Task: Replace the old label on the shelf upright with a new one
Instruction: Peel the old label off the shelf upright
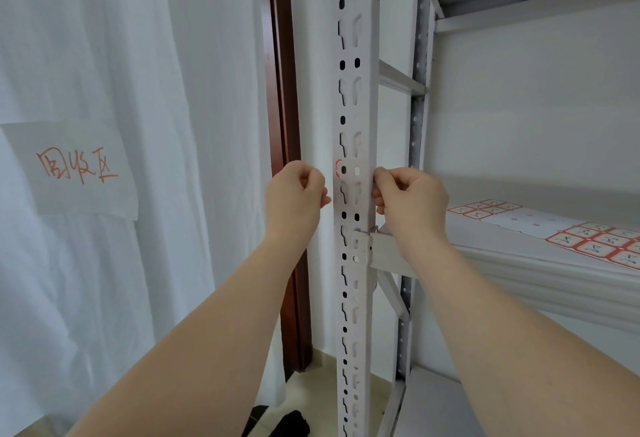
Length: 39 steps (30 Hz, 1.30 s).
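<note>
The white perforated shelf upright [355,97] runs up the middle of the view. A pale label [354,172] with a red border showing at its left edge lies across the upright at hand height, and the upright's holes show through it. My right hand [410,199] pinches the label's right edge at the upright's right corner. My left hand [296,194] is curled into a loose fist just left of the upright, fingertips touching its left edge a little below the label. Nothing is visible in it.
Sheets of red-bordered labels [602,242] lie on the shelf board [540,274] to the right. A paper sign [78,168] with red handwriting hangs on the white curtain at left. A dark brown door frame [287,125] stands behind the upright.
</note>
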{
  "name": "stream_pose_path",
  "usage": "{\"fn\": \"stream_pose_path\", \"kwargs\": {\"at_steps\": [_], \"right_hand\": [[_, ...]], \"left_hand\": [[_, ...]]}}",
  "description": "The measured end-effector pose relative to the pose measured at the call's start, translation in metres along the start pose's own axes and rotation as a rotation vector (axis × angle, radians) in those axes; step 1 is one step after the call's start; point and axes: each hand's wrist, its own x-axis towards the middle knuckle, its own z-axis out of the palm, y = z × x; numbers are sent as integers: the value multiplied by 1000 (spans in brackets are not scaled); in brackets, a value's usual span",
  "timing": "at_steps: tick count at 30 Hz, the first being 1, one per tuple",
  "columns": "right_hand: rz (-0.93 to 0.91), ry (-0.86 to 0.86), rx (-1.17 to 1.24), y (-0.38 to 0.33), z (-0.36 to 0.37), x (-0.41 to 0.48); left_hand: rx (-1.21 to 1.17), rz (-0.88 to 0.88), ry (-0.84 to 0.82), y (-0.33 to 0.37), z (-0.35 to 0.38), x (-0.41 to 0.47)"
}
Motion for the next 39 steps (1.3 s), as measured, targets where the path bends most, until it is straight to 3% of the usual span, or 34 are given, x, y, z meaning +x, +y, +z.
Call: {"fn": "stream_pose_path", "kwargs": {"at_steps": [7, 18, 29, 36, 39], "right_hand": [[-4, 8, -4, -1, 0, 0], [5, -2, 7, -1, 0, 0], [2, -2, 5, -1, 0, -1], [8, -1, 13, -3, -1, -2], [3, 1, 10, -3, -1, -2]], "left_hand": [[423, 343, 126, 4, 7, -3], [629, 448, 137, 17, 17, 6], [386, 481, -69, 5, 9, 12], [169, 289, -102, 4, 11, 9], [228, 298, -146, 2, 12, 11]]}}
